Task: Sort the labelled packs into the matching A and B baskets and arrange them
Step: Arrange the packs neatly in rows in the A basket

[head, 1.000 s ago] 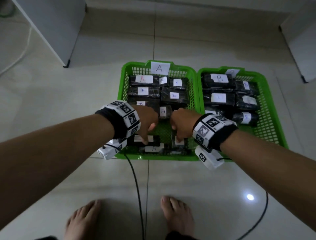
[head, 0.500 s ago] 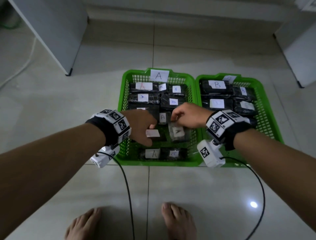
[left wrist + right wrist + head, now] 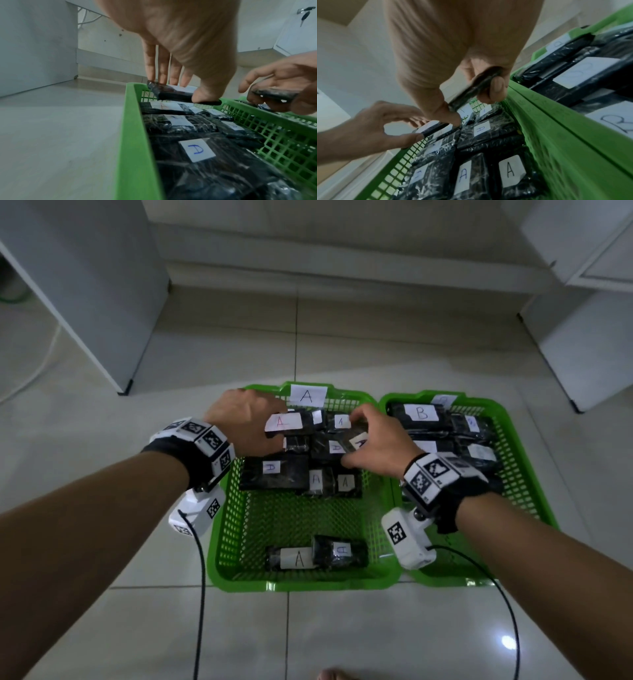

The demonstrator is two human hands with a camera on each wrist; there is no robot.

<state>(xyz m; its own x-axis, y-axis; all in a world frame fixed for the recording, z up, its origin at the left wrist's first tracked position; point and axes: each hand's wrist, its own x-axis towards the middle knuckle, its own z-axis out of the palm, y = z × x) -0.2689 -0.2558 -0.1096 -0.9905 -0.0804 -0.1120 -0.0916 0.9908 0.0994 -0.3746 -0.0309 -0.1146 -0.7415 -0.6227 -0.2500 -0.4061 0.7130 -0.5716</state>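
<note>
both hands grip packs: left hand (image 3: 245,422) pinches the red-A pack (image 3: 291,422), right hand (image 3: 375,445) a small pack (image 3: 356,440) at 12 o'clock of basket A (image 3: 219,546); stacking there could slide off the layer below

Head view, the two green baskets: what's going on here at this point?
A person is sorting black labelled packs. The left hand holds a pack with a red A label above the far end of the A basket; the right hand grips a smaller pack above the same basket. Most A packs lie in rows at the far end, and two packs remain at the near end. The B basket holds B packs.
</note>
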